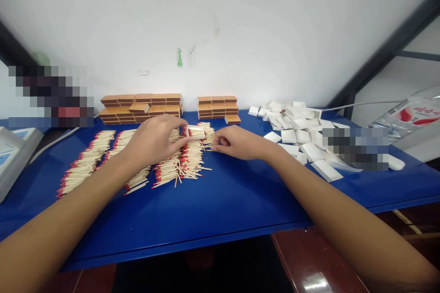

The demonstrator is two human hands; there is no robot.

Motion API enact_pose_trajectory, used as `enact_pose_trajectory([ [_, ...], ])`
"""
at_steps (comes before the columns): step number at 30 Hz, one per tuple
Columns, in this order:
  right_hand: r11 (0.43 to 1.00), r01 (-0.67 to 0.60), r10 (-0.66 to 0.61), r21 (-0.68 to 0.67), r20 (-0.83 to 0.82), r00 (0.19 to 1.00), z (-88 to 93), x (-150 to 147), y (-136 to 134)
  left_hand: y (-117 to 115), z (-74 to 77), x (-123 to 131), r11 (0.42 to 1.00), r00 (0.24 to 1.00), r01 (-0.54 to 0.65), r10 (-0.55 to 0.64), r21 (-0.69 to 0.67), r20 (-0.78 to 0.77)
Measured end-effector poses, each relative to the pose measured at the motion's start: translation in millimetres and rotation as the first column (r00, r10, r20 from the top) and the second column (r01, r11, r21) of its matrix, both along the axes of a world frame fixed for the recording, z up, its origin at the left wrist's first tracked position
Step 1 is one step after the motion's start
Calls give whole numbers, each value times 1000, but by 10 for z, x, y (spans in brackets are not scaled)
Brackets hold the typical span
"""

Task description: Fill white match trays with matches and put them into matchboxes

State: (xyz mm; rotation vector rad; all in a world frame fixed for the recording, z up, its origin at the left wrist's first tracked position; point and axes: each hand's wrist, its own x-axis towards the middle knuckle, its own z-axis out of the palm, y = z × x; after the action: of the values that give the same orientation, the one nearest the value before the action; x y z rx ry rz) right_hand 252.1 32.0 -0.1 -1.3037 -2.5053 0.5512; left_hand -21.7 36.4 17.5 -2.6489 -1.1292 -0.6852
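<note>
My left hand (154,139) is closed on a small white matchbox tray (195,132) that has red-tipped matches in it, held just above the match piles. My right hand (233,143) rests on the blue table (220,201) to the right of the tray, its fingers curled and pinched at the edge of a pile of matches (187,160); what it pinches is too small to make out. Several rows of loose red-tipped matches (85,161) lie spread to the left, under my left forearm.
Stacks of brown matchbox sleeves (140,107) and another stack (217,107) stand along the white wall. A heap of empty white trays (299,128) lies at the right. A plastic bag (409,116) is at the far right and a grey device (13,155) at the left edge.
</note>
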Motion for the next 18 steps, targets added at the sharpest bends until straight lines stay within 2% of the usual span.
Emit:
enact_pose_trajectory([
  [4,998,27,-26,63,-22,999,-39,-38,23,-5,2,2,1000,1000,0,0,-3,-3],
  [10,999,5,-6,35,14,1000,-56,-43,33,-6,8,16,1000,1000,-6,6,2,2],
  [18,1000,5,-4,-26,55,998,39,36,-7,-6,17,1,1000,1000,-6,6,-8,-5],
])
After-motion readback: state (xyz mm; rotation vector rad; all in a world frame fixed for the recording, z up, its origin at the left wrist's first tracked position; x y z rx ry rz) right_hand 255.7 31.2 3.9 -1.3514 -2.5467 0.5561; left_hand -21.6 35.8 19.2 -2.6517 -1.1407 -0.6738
